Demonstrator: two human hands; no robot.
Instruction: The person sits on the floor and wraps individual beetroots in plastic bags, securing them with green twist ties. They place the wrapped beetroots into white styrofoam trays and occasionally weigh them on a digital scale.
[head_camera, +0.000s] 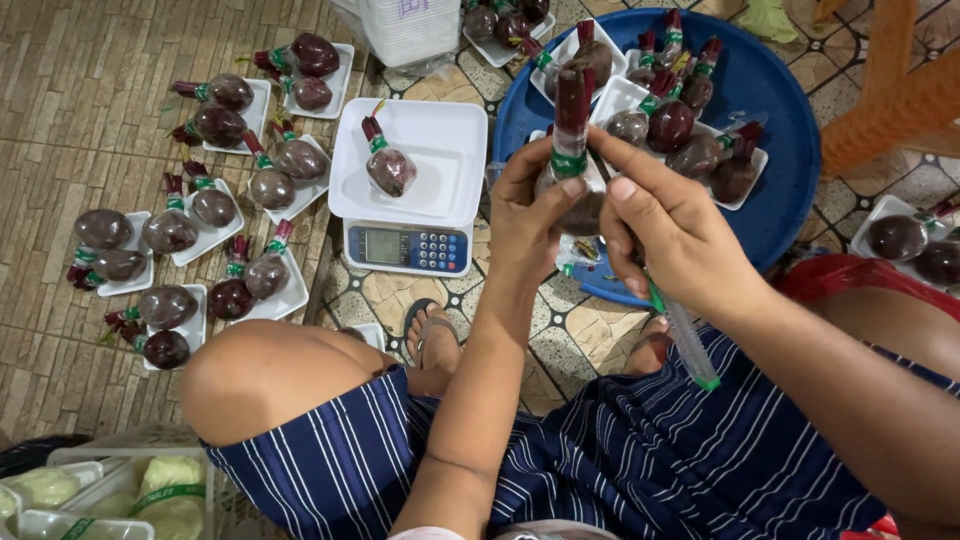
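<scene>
I hold a wrapped beetroot (572, 185) upright between both hands, above the gap between the weighing scale (408, 175) and the blue round tray (790, 150). My left hand (525, 215) is closed around its body from the left; my right hand (665, 225) grips it from the right, thumb pressed near the green tape band under the trimmed red stems, and it also clutches a thin tube with green ends (685, 335) that hangs down toward my lap.

The film looks slick, so I judge the root could slip if either hand loosens, and it would drop onto the tiled floor (560, 330) just beside my sandalled foot (428, 330). The dangling tube could snag my striped shorts (640, 450) or slide out of my palm, since only the lower fingers seem to hold it.

Room is tight. One beetroot on the scale (388, 168) sits on the pan directly ahead of me. White trays of beetroots (215, 215) crowd the floor to the left, close together, and the blue tray on the right is heaped up to its near rim. The only open floor is the narrow strip between scale, tray and my knees, and my bare knee (265, 370) hems it in from the left.
</scene>
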